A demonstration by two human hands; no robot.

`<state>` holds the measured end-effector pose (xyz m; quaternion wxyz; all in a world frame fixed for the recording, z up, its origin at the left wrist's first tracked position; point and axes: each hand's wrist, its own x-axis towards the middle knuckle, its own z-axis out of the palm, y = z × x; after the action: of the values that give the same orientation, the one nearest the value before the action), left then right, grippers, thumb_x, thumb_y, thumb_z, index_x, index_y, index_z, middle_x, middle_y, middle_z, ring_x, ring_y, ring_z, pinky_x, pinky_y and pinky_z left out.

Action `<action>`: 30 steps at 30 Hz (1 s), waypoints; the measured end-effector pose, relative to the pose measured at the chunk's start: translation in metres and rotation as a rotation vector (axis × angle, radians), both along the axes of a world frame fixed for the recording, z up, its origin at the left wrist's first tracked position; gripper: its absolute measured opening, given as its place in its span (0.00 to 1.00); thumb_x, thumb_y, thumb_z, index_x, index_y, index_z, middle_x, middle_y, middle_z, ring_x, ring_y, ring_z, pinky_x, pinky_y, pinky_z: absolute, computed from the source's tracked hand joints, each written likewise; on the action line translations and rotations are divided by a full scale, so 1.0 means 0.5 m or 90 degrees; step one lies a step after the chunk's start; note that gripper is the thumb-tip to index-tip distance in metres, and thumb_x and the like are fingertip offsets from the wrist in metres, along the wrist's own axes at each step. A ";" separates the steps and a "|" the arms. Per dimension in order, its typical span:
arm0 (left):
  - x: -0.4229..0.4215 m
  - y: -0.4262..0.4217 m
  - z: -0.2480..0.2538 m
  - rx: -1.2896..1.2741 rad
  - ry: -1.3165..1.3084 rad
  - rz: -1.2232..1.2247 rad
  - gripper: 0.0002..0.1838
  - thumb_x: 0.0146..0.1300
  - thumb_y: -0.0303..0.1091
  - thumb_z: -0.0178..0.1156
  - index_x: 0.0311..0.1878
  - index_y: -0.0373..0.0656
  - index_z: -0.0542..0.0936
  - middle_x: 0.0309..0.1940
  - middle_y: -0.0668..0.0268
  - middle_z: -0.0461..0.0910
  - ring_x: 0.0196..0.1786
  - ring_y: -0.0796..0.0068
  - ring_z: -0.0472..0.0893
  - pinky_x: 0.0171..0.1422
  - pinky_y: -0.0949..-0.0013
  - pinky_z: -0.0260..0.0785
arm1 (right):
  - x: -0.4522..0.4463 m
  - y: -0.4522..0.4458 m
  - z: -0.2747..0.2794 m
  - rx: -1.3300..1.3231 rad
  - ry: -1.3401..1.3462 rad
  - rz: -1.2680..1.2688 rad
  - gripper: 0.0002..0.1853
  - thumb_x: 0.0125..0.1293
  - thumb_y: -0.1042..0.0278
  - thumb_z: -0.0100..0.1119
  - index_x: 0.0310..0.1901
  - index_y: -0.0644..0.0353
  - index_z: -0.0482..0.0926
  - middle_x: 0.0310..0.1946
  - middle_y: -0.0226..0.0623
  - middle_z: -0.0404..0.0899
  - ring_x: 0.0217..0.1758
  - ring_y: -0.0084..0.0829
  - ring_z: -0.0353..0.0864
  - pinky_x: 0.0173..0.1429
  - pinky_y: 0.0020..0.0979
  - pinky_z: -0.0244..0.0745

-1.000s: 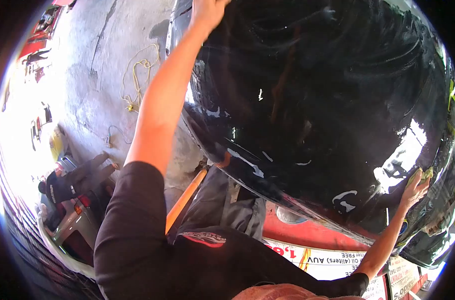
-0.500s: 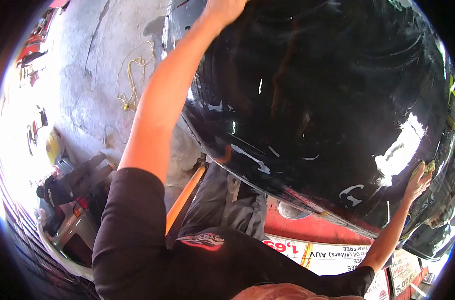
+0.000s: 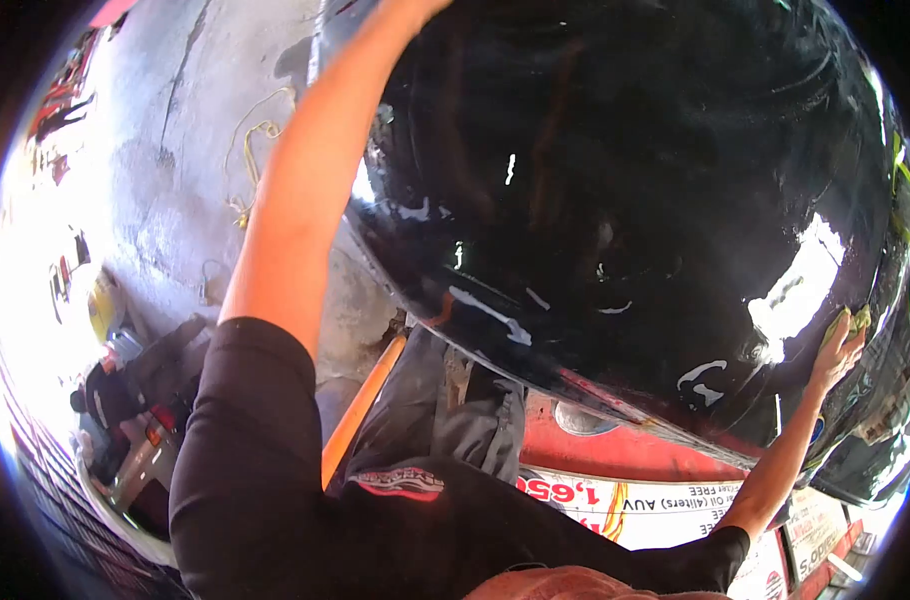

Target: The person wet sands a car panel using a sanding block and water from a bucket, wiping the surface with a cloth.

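Note:
A glossy black car panel, apparently the hood (image 3: 615, 200), fills most of the view, with whitish smears and bright reflections on it. My right hand (image 3: 837, 355) is at the panel's right side, fingers bent over a yellow-green cloth (image 3: 861, 322) against the surface. Only part of the cloth shows. My left arm reaches up along the panel's left edge. The left hand (image 3: 415, 10) is cut off by the top of the view, so its fingers and anything under them are hidden.
A yellow cord (image 3: 247, 165) lies on the concrete floor (image 3: 155, 140) at left. An orange pole (image 3: 365, 408) slants beside my legs. Below the panel are a red surface (image 3: 625, 455) and a printed price sign (image 3: 665, 505). A vehicle (image 3: 140, 460) stands at lower left.
My left hand has slid up and left, further out of view. The right hand stays on the cloth in nearly the same place. The whole view has shifted slightly.

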<state>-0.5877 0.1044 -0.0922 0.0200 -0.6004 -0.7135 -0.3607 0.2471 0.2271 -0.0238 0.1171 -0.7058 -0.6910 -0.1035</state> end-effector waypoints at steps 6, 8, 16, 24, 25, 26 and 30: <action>0.063 -0.360 -0.028 -0.040 0.045 -0.073 0.19 0.69 0.41 0.70 0.62 0.52 0.88 0.63 0.58 0.85 0.68 0.54 0.80 0.77 0.52 0.66 | -0.002 0.006 0.002 -0.014 -0.023 -0.009 0.49 0.72 0.21 0.48 0.79 0.58 0.68 0.74 0.55 0.71 0.77 0.56 0.67 0.79 0.57 0.61; -0.036 -0.275 -0.063 -0.028 0.048 -0.028 0.20 0.70 0.44 0.68 0.62 0.50 0.88 0.65 0.55 0.83 0.70 0.53 0.78 0.78 0.51 0.64 | 0.007 0.012 -0.004 -0.004 -0.015 -0.005 0.49 0.72 0.21 0.48 0.79 0.58 0.67 0.74 0.54 0.71 0.78 0.56 0.66 0.80 0.56 0.61; -0.053 -0.308 -0.105 -0.011 0.031 0.079 0.20 0.69 0.43 0.70 0.63 0.54 0.88 0.65 0.59 0.85 0.72 0.55 0.78 0.78 0.53 0.65 | 0.024 0.023 -0.007 0.012 -0.047 0.034 0.50 0.74 0.23 0.47 0.78 0.63 0.67 0.73 0.60 0.70 0.77 0.58 0.67 0.80 0.56 0.60; -0.136 -0.202 -0.113 0.098 -0.074 0.042 0.16 0.69 0.36 0.67 0.56 0.39 0.86 0.58 0.50 0.84 0.64 0.48 0.81 0.72 0.52 0.70 | 0.063 0.061 -0.025 0.013 -0.070 -0.019 0.51 0.73 0.19 0.43 0.79 0.61 0.66 0.75 0.54 0.70 0.78 0.58 0.67 0.79 0.61 0.60; -0.150 -0.170 -0.097 0.082 -0.097 0.063 0.16 0.69 0.36 0.67 0.56 0.39 0.86 0.57 0.50 0.85 0.64 0.48 0.81 0.72 0.53 0.71 | 0.065 0.060 -0.026 0.024 -0.097 -0.013 0.49 0.74 0.21 0.43 0.79 0.58 0.66 0.74 0.54 0.71 0.77 0.58 0.69 0.79 0.60 0.61; -0.139 -0.170 -0.102 0.084 -0.100 0.080 0.16 0.69 0.36 0.67 0.56 0.39 0.87 0.57 0.50 0.85 0.64 0.48 0.81 0.71 0.53 0.71 | 0.036 0.042 -0.017 0.013 -0.089 -0.010 0.50 0.74 0.21 0.43 0.80 0.58 0.65 0.75 0.56 0.70 0.77 0.58 0.68 0.79 0.59 0.61; -0.074 -0.303 -0.084 0.010 -0.049 0.054 0.20 0.70 0.43 0.68 0.62 0.49 0.87 0.65 0.53 0.83 0.69 0.50 0.79 0.78 0.48 0.64 | -0.144 -0.027 0.007 -0.026 0.009 0.073 0.49 0.75 0.24 0.44 0.81 0.61 0.62 0.76 0.61 0.68 0.79 0.59 0.66 0.82 0.55 0.59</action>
<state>-0.6245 -0.0473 -0.1340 0.0126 -0.5550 -0.7359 -0.3877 0.1753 0.2138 -0.0205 0.1134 -0.6678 -0.7316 -0.0776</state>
